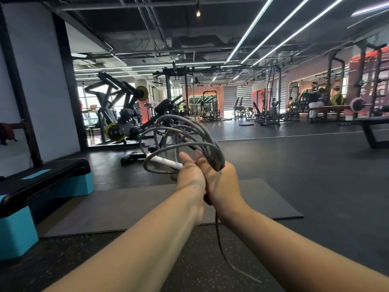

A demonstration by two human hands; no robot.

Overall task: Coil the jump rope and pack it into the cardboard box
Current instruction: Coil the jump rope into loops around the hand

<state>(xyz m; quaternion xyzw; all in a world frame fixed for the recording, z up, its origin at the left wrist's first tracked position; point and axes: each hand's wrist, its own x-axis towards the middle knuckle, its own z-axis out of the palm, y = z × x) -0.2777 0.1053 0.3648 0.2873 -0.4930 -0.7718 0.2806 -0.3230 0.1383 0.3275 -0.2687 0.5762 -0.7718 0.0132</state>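
From the head camera, your right hand (221,182) is closed around the gathered bundle of the grey jump rope (185,140), the fingers wrapped round the strands where the loops meet at the top of your fist. Your left hand (190,175) is pressed against the right one, its fingers curled around the rope's white handle (166,162), which sticks out to the left of your knuckles. How tightly the left fingers clamp cannot be judged, since you see the hand only from the back.

Both forearms reach forward from the bottom of the frame and converge, the wrists side by side and the hands held up at about the middle of the view, above a grey floor mat (134,203).

The rope rises out of the two fists in several loose loops that fan up and to the left. One free strand hangs from below your right hand, drops between the forearms and trails towards the speckled floor near the bottom right. A black and teal step platform (42,186) stands at the left. The cardboard box cannot be made out in this view.
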